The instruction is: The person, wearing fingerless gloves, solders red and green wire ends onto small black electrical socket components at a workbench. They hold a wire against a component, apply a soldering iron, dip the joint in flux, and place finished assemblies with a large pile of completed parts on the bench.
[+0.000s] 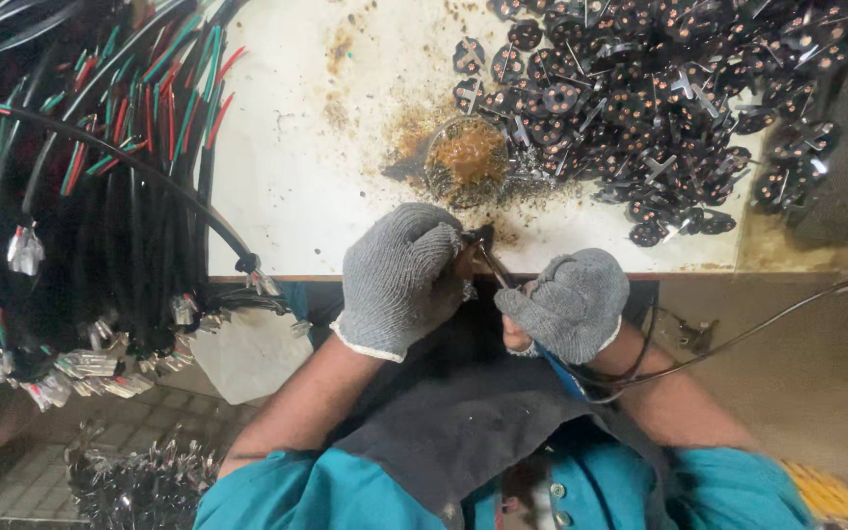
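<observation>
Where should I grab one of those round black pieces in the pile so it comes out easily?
Pick a round black piece at the pile's near edge, where it lies apart. Pinch its flat disc by the rim, coming from the open white table side; the metal prongs sticking out elsewhere would probably snag. Both gloved hands, left hand and right hand, are busy.

This is a small electrical assembly workshop, the kind where wired parts are soldered by hand. A worn white worktable (296,186), stained brown with burn and flux marks, carries a large heap of black round connector discs with copper contacts (660,98) and a small round dish of brownish flux or solder residue (468,157). To one side hang thick bundles of black cables with red and green cores (120,177), many ending in crimped metal terminals (90,365). More metal terminals lie in a pile on the tiled floor (139,486).
</observation>
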{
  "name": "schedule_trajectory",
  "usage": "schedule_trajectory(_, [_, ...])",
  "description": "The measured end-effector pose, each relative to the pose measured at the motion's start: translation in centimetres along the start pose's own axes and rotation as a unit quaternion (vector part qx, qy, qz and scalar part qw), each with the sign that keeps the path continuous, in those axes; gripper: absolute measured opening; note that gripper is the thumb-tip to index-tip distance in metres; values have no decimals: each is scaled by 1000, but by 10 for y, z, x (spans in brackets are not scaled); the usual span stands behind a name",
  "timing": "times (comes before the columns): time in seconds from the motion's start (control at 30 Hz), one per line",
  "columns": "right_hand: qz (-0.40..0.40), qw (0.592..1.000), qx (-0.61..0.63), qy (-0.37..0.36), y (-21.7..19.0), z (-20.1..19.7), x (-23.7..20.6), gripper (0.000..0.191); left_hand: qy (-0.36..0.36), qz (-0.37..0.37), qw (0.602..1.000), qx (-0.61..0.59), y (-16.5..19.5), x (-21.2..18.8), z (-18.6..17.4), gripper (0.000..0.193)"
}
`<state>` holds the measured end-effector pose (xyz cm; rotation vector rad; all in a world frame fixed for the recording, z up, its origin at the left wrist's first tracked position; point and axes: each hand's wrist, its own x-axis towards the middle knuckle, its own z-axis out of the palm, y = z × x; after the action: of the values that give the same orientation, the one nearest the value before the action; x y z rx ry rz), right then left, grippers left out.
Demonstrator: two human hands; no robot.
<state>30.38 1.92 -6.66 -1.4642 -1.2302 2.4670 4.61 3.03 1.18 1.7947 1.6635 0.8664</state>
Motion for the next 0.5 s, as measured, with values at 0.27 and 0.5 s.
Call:
schedule_trajectory(0.27, [-190, 938, -289, 2, 25, -12, 5, 16, 13, 4, 1000, -16, 1, -1, -1, 14])
schedule_trajectory(0.5, [-387, 723, -569, 71, 25, -23, -4, 20, 7, 7, 1000, -8, -1, -1, 0, 15])
